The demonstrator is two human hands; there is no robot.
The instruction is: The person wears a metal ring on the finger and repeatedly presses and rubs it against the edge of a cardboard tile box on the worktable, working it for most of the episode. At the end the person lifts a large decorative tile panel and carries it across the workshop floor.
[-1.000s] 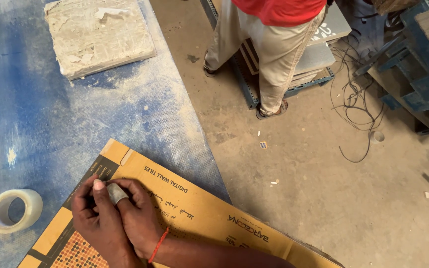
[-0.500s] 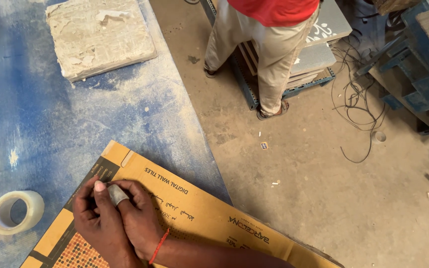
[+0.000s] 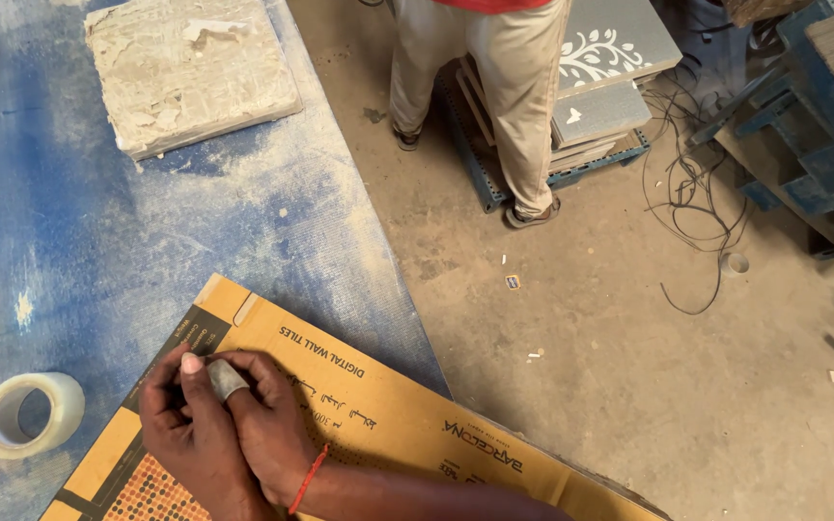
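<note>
Both hands lay together on the cardboard box (image 3: pixel 388 425), near its upper-left corner. The left hand (image 3: pixel 185 434) pressed flat; the right hand (image 3: pixel 267 425), one fingertip wrapped in grey, pinched a small object I could not identify. A tape roll (image 3: pixel 29 413) sat left of the box. This looked like sealing the box; continuing calls for steady pressure along the edge.

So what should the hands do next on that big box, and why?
Probably slide along the box edge. Both hands, left hand and right hand, are pressed together near the corner of the flat cardboard box, and the tape roll lies beside it on the blue table, so the remaining edge likely needs pressing.
</note>
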